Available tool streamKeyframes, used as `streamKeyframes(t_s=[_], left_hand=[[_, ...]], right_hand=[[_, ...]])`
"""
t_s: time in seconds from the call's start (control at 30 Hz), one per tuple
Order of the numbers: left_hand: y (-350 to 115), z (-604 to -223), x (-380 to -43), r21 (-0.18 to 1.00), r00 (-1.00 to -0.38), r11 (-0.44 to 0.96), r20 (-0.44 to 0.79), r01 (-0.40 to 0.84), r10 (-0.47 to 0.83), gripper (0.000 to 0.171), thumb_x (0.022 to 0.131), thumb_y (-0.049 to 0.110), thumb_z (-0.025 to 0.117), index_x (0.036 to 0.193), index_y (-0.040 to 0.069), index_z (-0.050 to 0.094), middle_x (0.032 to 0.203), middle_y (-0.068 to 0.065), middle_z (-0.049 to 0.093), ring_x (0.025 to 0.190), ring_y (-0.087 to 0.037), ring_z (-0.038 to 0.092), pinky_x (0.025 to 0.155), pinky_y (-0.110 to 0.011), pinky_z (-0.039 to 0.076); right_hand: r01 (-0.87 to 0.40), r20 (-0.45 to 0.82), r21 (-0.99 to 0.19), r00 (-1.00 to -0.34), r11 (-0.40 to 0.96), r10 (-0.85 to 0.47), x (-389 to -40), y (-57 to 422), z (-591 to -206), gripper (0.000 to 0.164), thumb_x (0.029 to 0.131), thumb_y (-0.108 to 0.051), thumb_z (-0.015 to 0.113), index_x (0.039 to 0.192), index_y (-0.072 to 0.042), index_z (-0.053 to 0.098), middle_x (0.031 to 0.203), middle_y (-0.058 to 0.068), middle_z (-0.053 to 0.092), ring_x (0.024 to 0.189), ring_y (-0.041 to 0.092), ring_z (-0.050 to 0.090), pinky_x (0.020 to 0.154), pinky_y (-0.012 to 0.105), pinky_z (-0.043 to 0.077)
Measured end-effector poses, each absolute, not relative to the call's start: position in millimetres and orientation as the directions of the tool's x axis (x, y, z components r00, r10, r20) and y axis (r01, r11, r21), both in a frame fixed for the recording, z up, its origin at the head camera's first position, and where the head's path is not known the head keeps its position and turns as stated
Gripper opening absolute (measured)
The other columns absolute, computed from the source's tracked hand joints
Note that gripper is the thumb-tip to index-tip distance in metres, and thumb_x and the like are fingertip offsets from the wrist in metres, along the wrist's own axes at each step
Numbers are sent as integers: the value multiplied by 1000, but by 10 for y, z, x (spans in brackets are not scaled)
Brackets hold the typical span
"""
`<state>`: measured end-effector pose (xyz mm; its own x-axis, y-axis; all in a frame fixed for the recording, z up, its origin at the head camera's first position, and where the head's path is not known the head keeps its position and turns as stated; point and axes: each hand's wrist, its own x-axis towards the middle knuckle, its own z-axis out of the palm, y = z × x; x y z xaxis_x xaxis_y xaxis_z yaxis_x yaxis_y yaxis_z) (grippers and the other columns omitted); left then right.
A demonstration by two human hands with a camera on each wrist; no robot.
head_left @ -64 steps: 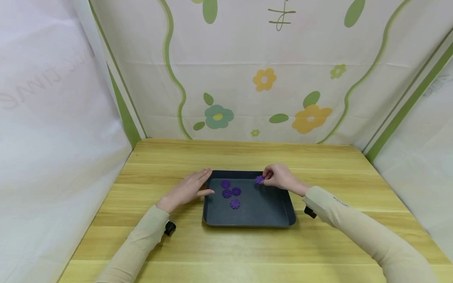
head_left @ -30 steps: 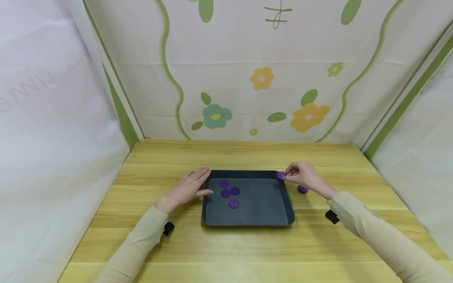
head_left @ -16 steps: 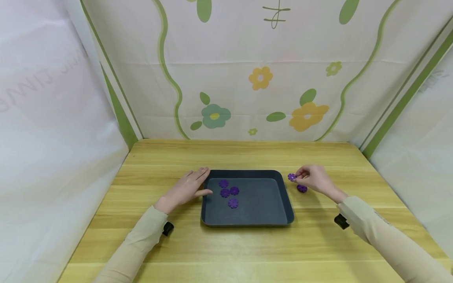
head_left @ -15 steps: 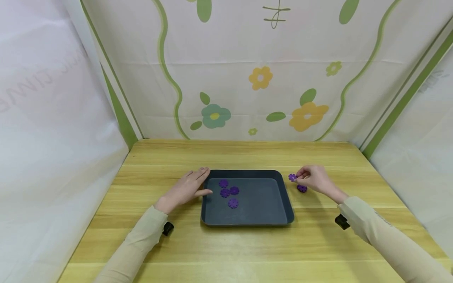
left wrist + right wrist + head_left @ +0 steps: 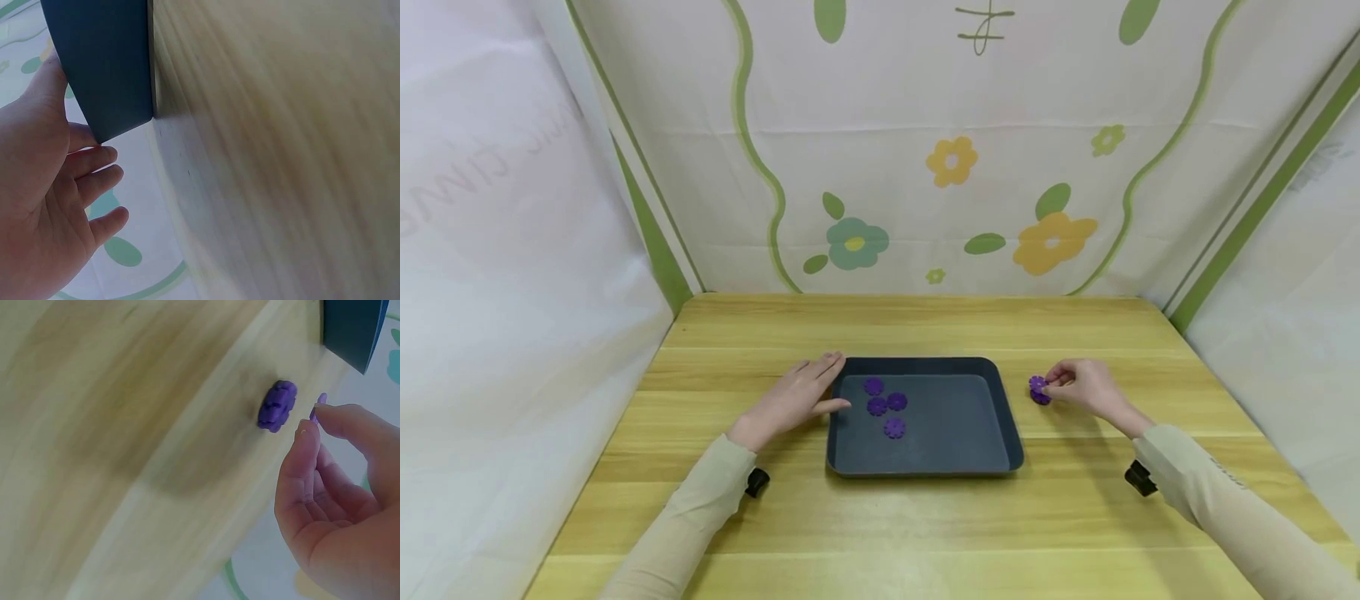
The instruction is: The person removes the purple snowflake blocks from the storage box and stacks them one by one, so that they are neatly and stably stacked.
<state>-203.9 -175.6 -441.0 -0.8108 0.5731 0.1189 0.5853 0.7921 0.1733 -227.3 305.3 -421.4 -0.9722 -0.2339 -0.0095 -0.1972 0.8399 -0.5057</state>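
Note:
My right hand [image 5: 1086,388] pinches a thin purple flower-shaped disc [image 5: 1037,383] between thumb and fingertips, to the right of the dark grey tray [image 5: 951,425]. Just below that disc, a short stack of purple discs [image 5: 277,406] lies on the wood; the right wrist view shows a gap between the two. Several more purple discs [image 5: 894,428] lie flat in the left half of the tray. My left hand [image 5: 792,403] rests at the tray's back left corner, fingers straight and thumb over the rim. The left wrist view shows it against the tray's outer wall [image 5: 103,69].
The light wooden table [image 5: 910,533] carries the tray near its middle. Behind it hangs a white cloth wall [image 5: 880,108] with printed flowers. White cloth sides [image 5: 512,333] stand left and right.
My right hand has carried the pinched disc from over the tray's back right part, across the rim, to just above the stack on the table. My left hand has stayed in place.

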Motion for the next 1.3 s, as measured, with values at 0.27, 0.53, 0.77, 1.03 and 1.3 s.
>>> streamKeyframes(t_s=[0.27, 0.53, 0.77, 1.03, 1.3], left_hand=[[-1761, -4398, -2048, 177, -808, 789, 128, 589, 575, 79, 96, 51, 57, 153, 0, 34, 157, -20, 38, 145, -33, 40, 118, -54, 36], [-1762, -4400, -2050, 160, -802, 786, 139, 597, 580, 79, 96, 51, 57, 152, 0, 36, 156, -20, 39, 144, -33, 42, 117, -54, 37], [-1758, -4390, -2032, 159, -801, 786, 146, 598, 580, 79, 96, 50, 58, 152, -1, 37, 156, -20, 40, 144, -33, 43, 116, -54, 38], [-1750, -4388, -2028, 165, -801, 784, 148, 599, 580, 78, 96, 50, 58, 152, -1, 37, 155, -21, 41, 143, -33, 43, 116, -54, 39], [-1752, -4410, -2040, 164, -801, 784, 146, 598, 581, 79, 96, 51, 58, 152, -1, 36, 156, -20, 40, 144, -33, 42, 117, -54, 38]], right_hand=[[-191, -24, -489, -972, 851, -232, -2258, 3101, -4251, 17, 85, -15, 75, 94, 0, 73, 84, 10, 74, 73, 11, 64, 60, 19, 50], [-183, -28, -486, -974, 855, -225, -2254, 3125, -4287, 17, 86, -16, 75, 94, 0, 73, 84, 9, 74, 72, 10, 63, 60, 20, 50], [-176, -29, -484, -976, 857, -217, -2249, 3123, -4309, 19, 86, -17, 75, 95, -1, 73, 85, 9, 74, 72, 10, 63, 61, 21, 49], [-170, -42, -492, -975, 854, -218, -2221, 3117, -4312, 18, 86, -17, 75, 94, -1, 73, 85, 9, 73, 71, 11, 62, 60, 21, 49], [-151, -66, -484, -976, 862, -208, -2212, 3122, -4326, 21, 87, -22, 75, 95, -3, 72, 86, 9, 72, 73, 12, 61, 63, 26, 49]])
